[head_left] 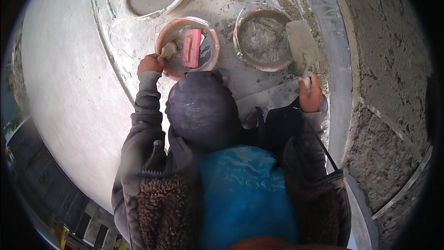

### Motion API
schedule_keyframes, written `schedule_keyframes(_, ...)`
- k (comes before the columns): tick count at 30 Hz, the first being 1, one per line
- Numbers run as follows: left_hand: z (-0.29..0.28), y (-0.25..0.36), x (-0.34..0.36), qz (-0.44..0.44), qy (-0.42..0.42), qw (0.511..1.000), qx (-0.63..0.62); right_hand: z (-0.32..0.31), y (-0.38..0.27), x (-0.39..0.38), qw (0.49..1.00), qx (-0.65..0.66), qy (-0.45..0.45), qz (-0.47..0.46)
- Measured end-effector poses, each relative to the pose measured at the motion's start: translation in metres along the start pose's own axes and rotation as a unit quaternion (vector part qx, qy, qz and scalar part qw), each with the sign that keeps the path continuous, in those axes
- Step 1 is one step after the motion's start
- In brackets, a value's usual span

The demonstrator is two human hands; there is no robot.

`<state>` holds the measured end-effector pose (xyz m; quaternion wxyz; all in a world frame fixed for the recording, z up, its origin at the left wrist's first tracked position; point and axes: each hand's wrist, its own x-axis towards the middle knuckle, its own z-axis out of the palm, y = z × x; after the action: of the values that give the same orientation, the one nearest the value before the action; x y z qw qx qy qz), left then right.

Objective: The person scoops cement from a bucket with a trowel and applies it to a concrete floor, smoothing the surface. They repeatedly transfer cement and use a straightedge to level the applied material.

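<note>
A trowel (301, 41) is held by the right hand (310, 93), whose fingers are bent around its handle; the wide grey blade is pointed away from the body and, in this view, it overlaps the right rim of a mortar bucket (268, 68). Whether the rim is touched by the blade cannot be told. Inside this bucket a thick grey mortar (264, 39) with uneven surface is contained. At the left, a small tool with a pale tan end (169, 49) is gripped by the left hand (151, 64), with the fingers closed; its end is held over the left edge of a reddish bucket (187, 19), and its exact kind cannot be told. In the same bucket a pink float (192, 48) is seen lying, its long handle turned upward, with dark grey liquid beside it. Farther away, at the upper left, a larger bucket (184, 1) is placed, filled nearly to the rim with grey liquid. All three buckets are set on a pale floor (222, 78), which is spotted with cement. On the right side, a rough grey cement surface (393, 32) is seen behind a smoother grey strip (334, 41). Nearest to the camera, a blue shirt (247, 199) and a dark jacket with brown fleecy lining (163, 206) are shown.
</note>
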<state>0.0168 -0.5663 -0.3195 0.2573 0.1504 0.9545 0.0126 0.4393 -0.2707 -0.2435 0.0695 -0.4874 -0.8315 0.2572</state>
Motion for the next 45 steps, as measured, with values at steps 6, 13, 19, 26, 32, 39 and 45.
schedule_keyframes(6,0.022,-0.015,-0.008,-0.01,0.015,0.996,0.086,0.013,0.007,0.003,1.0,0.023,0.015,0.01)
schedule_keyframes(13,0.004,-0.019,-0.052,0.19,-0.037,0.901,-0.389,0.007,0.017,-0.005,0.998,0.026,0.038,0.044)
schedule_keyframes(19,0.025,0.117,-0.048,0.432,-0.027,0.863,-0.262,-0.007,0.008,0.011,0.996,-0.087,0.003,0.009)
schedule_keyframes(26,0.018,0.088,-0.049,0.363,-0.01,0.872,-0.329,-0.042,-0.041,0.111,0.898,-0.405,-0.149,-0.084)
schedule_keyframes(32,-0.016,-0.004,-0.066,0.115,0.111,0.976,-0.151,0.064,-0.121,0.169,0.704,-0.59,-0.139,-0.371)
schedule_keyframes(39,0.032,-0.016,0.012,0.033,0.02,0.996,0.08,-0.007,-0.095,0.123,0.81,-0.442,-0.155,-0.352)
schedule_keyframes(45,0.029,-0.071,-0.017,0.01,0.006,0.95,-0.311,-0.04,-0.058,0.115,0.927,-0.278,-0.158,-0.195)
